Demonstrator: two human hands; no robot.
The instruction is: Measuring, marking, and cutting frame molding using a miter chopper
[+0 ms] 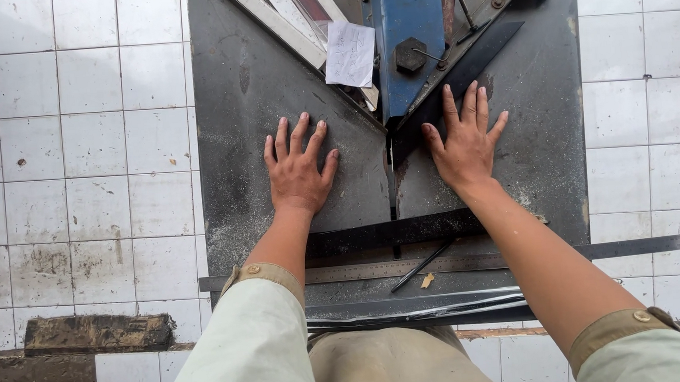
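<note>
Left hand [297, 170] flat, fingers spread, on grey metal counter [246, 102], centre frame. Right hand [464, 142] spread, fingertips touching black angled bar [467, 66] beside blue saw housing [408, 19].

Both arms reach forward from the bottom of the view, each in a pale sleeve with a tan buttoned cuff pushed up the forearm, leaving the forearms and wrists bare. The left hand [297, 170] lies palm down, its 5 fingers spread apart and pointing away from the body, thumb angled out to the right. The right hand [466, 144] is also palm down (fingers fanned a little less widely), its thumb stretched toward the left. The 2 hands sit side by side, well apart, at nearly the same reach, the right slightly further forward. Both wrists are nearly straight, and neither hand grips anything.
</note>
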